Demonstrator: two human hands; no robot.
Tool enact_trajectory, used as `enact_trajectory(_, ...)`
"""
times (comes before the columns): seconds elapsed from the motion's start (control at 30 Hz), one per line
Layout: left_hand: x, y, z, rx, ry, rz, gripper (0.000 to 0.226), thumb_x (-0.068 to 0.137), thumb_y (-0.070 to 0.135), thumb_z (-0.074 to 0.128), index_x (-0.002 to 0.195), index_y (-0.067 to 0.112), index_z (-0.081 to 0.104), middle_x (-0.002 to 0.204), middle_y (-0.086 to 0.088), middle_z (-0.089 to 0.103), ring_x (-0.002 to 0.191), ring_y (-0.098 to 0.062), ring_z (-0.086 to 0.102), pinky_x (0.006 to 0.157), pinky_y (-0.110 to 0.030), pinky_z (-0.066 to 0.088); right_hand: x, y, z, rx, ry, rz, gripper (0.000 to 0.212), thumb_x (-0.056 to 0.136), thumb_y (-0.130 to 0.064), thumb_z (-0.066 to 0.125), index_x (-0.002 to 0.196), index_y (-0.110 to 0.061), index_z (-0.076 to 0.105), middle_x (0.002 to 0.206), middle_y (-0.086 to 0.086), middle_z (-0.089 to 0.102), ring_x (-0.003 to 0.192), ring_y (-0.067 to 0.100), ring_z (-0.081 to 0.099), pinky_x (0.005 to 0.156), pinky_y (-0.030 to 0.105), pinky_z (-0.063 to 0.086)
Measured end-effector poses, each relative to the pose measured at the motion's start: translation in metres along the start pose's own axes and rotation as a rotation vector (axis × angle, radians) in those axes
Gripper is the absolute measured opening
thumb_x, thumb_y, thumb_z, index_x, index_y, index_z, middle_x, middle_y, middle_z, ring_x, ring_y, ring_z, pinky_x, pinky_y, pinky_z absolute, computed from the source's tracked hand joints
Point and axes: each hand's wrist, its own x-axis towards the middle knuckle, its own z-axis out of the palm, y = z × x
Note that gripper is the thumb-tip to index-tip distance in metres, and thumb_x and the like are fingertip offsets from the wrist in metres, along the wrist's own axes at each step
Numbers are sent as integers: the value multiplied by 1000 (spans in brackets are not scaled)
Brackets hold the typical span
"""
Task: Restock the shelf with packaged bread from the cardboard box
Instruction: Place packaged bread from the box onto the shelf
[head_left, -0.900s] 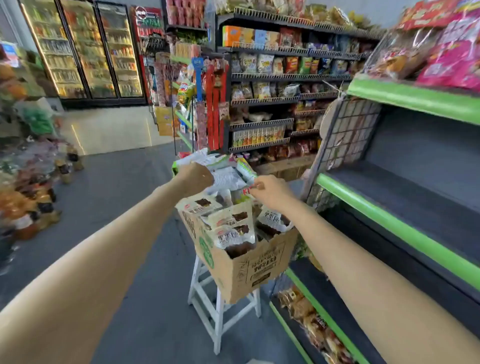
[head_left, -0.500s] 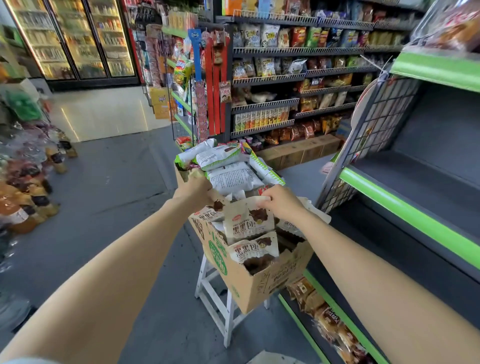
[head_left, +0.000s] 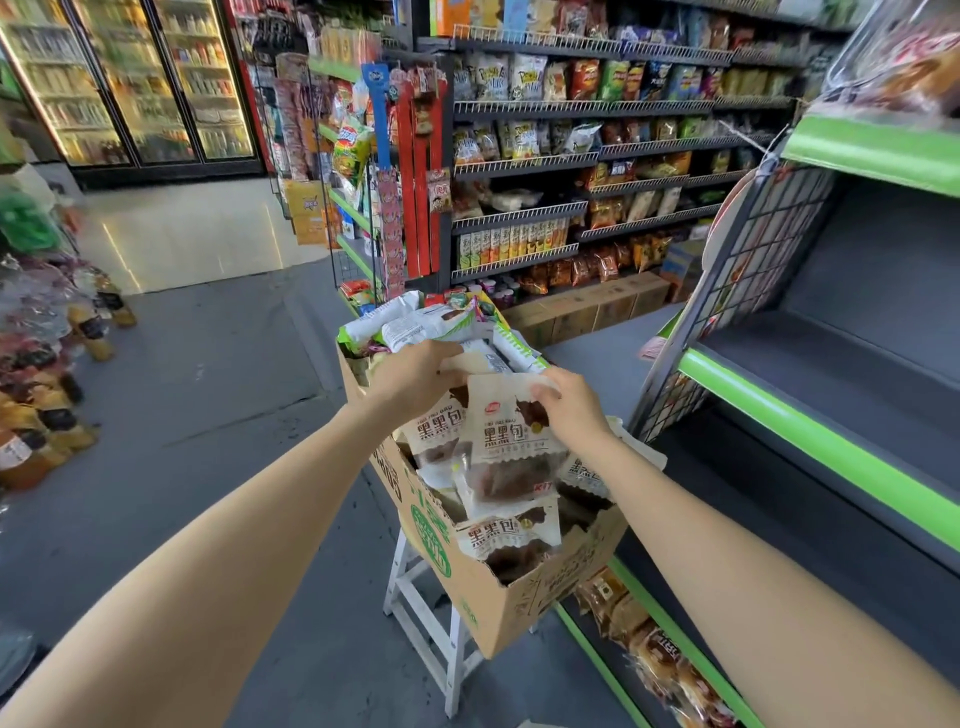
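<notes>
Shelf (head_left: 810, 415) to the right of my right hand: grey boards with green edges, the middle level bare, a few bread packs on the lowest level below my right forearm. Snack racks (head_left: 571, 156) stand well beyond both hands; lit drink coolers (head_left: 135, 83) far off beyond my left hand.

Cardboard box (head_left: 498, 597) directly under both hands, open top, tilted, sitting on a white stool (head_left: 421, 623). It is heaped with packaged bread.

Bread pack (head_left: 511, 441), white with dark print and a clear window showing dark bread, upright, its top edge at my right hand, its lower part resting against the other packs in the box.

Right hand (head_left: 569, 410): fingers curled, pinching the top right corner of that pack.

Left hand (head_left: 415, 376): over the far left part of the box, fingers curled round a white packet (head_left: 480, 362) on top of the heap.
</notes>
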Motion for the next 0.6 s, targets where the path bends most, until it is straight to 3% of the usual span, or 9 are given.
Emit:
enact_trajectory(0.13, 11, 18, -14, -50, 89, 66, 36, 102, 26, 37, 135, 13, 39, 102, -14, 67, 84, -31, 62, 63, -34, 44, 6, -7, -14, 131, 135, 64, 18, 103, -21, 30, 92, -10, 40, 81, 4, 46, 82, 22, 46, 58, 32, 27)
enact_trajectory(0.27, 30, 53, -35, -295, 83, 123, 23, 103, 21, 33, 117, 5, 40, 73, -3, 51, 63, -23, 48, 53, -32, 35, 22, -16, -44, 256, 245, 230, 19, 102, -18, 25, 114, -7, 34, 87, 5, 45, 80, 23, 46, 59, 31, 32)
enact_trajectory(0.33, 39, 72, -43, -363, 84, 154, 28, 103, 22, 35, 122, 3, 41, 73, 4, 47, 58, -13, 43, 50, -25, 32, 28, -18, -64, 400, 296, 316, 36, 92, -17, 37, 126, -6, 34, 107, 8, 48, 95, 24, 49, 80, 35, 43)
enact_trajectory(0.4, 47, 93, -48, -370, 89, 204, 41, 101, 28, 39, 134, 4, 37, 88, -1, 55, 66, -13, 49, 52, -20, 35, 30, -12, -85, 508, 325, 316, 41, 81, -18, 45, 121, -12, 42, 119, 12, 56, 107, 28, 54, 91, 45, 48)
enact_trajectory(0.43, 51, 104, -48, -347, 91, 233, 46, 99, 33, 43, 136, 7, 36, 94, -4, 58, 69, -16, 52, 53, -22, 38, 28, -8, -96, 522, 327, 282, 32, 82, -13, 45, 113, -13, 48, 112, 12, 61, 103, 28, 58, 88, 44, 51)
enact_trajectory(0.5, 58, 127, -45, -239, 91, 285, 58, 91, 46, 55, 133, 11, 36, 86, -3, 60, 64, -19, 54, 51, -28, 43, 27, 7, -118, 468, 338, 227, 22, 86, -2, 49, 104, -10, 57, 103, 9, 66, 97, 26, 63, 83, 40, 55)
enact_trajectory(0.6, 68, 166, -34, -28, 167, 340, 63, 83, 50, 63, 127, 12, 36, 82, -5, 61, 69, -25, 60, 56, -36, 49, 19, 30, -153, 347, 517, 278, 29, 88, -8, 59, 116, -4, 55, 114, 6, 62, 103, 24, 60, 79, 32, 51)
